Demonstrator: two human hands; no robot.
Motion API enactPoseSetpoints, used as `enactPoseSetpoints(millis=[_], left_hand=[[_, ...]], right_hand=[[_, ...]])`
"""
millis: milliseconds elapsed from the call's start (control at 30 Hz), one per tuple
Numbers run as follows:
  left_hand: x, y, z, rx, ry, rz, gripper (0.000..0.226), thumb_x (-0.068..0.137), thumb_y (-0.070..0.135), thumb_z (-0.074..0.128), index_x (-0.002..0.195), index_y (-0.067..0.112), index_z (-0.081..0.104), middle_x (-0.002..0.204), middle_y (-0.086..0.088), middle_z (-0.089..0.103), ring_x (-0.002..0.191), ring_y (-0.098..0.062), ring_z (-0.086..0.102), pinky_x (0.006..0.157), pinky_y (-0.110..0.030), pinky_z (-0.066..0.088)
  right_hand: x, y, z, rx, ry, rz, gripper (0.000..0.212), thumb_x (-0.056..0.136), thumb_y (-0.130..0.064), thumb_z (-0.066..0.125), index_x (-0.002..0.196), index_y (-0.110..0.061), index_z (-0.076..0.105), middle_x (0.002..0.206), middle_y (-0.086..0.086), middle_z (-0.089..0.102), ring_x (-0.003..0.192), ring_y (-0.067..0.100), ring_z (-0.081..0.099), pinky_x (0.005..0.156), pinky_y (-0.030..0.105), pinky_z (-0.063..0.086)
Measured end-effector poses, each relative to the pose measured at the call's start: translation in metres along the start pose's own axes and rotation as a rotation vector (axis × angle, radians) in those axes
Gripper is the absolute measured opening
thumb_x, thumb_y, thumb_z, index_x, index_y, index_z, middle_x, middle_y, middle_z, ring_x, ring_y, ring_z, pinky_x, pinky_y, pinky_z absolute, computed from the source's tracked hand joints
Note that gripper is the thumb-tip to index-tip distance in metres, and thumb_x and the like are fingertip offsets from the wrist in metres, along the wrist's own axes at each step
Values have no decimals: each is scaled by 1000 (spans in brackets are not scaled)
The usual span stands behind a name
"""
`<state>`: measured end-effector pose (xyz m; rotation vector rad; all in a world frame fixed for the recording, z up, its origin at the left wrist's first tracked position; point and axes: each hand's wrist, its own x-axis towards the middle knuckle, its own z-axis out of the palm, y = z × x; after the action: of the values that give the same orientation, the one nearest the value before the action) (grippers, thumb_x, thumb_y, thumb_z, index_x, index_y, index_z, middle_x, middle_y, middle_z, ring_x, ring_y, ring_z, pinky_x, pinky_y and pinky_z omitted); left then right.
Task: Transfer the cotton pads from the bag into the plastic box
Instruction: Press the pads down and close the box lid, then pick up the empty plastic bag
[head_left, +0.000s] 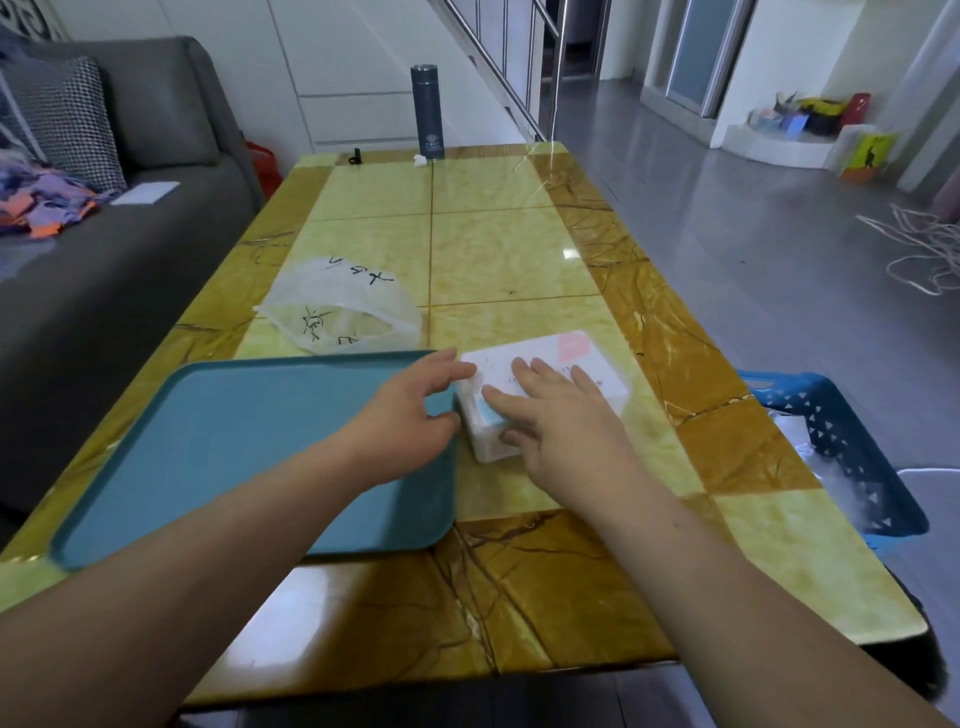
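A glossy yellow-and-brown marble-patterned table (519, 249) fills the view. Nearest lies a teal tray (234, 447). Just right of it sits the white plastic box (571, 364), lid on; the right hand (566, 431) lies flat on it, fingers spread, while the left hand (410, 410) cups its left edge, fingers loosely curled. Beyond lies the crumpled clear bag (343, 306), and farthest a dark flask (427, 111).

A grey sofa (130, 171) flanks the yellow marble desk (519, 249) on glossy grey floor (727, 218), steel stair railing (519, 78) behind.
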<state>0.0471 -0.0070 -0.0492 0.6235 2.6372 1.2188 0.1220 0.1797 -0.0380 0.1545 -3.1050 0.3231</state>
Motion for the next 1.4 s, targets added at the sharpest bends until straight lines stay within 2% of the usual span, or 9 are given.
enactPoseSetpoints(millis=[167,333,500,600,700,867,1000,1200,1400], left_hand=[[2,3,3,-6,-120,-14,72,95,-1,54,156,32,41,170,16,18,151,-9,31,113,-21,34],[24,-8,-17,-138,368,-146,38,89,4,56,116,28,69,137,6,46,90,-11,66,66,-21,52],[62,-28,-41,-247,338,-204,58,82,18,75,134,41,61,152,12,31,98,-16,68,61,-17,52],[77,-30,-44,-224,458,-329,54,84,20,77,133,36,60,144,2,34,76,-14,64,53,-20,47],[79,-38,-42,112,462,-300,65,84,23,75,142,37,48,145,2,25,82,-15,60,61,-24,43],[92,-39,-48,705,258,-191,74,87,22,69,153,34,37,163,4,20,137,-29,43,86,-42,50],[96,-45,-53,621,180,-182,62,89,13,63,149,17,46,154,-2,43,134,-29,50,101,-45,48],[77,-23,-75,447,365,31,59,96,14,61,152,7,43,160,-6,39,147,-24,38,117,-36,33],[42,58,-89,322,454,378,36,86,21,76,121,16,71,112,5,61,100,-14,61,93,-32,51]], right_hand=[[22,-7,12,-23,44,86,62,108,-27,47,163,-43,21,175,4,13,161,24,8,129,47,2],[33,-19,10,122,111,122,66,96,-24,50,159,-35,35,173,2,21,161,21,11,131,48,0],[44,-24,13,340,267,87,54,90,-17,52,143,-20,61,163,4,44,157,20,26,132,43,3],[48,-21,16,411,319,96,41,95,-9,54,132,-16,70,157,7,51,155,23,33,131,43,8],[49,-20,14,440,381,108,36,95,-7,55,125,-15,74,153,9,56,152,26,38,129,44,12],[60,-21,4,443,490,136,32,91,-5,58,114,-10,79,132,11,70,131,28,57,116,36,34],[83,-32,-11,396,331,106,37,97,-10,54,130,-18,71,138,0,65,135,22,51,113,32,38],[87,-35,-13,531,204,55,76,97,-14,61,163,-31,28,167,-6,33,153,14,31,120,37,36],[71,-38,-51,585,371,87,102,86,-39,81,165,-36,16,173,-2,20,161,19,9,128,38,19]])
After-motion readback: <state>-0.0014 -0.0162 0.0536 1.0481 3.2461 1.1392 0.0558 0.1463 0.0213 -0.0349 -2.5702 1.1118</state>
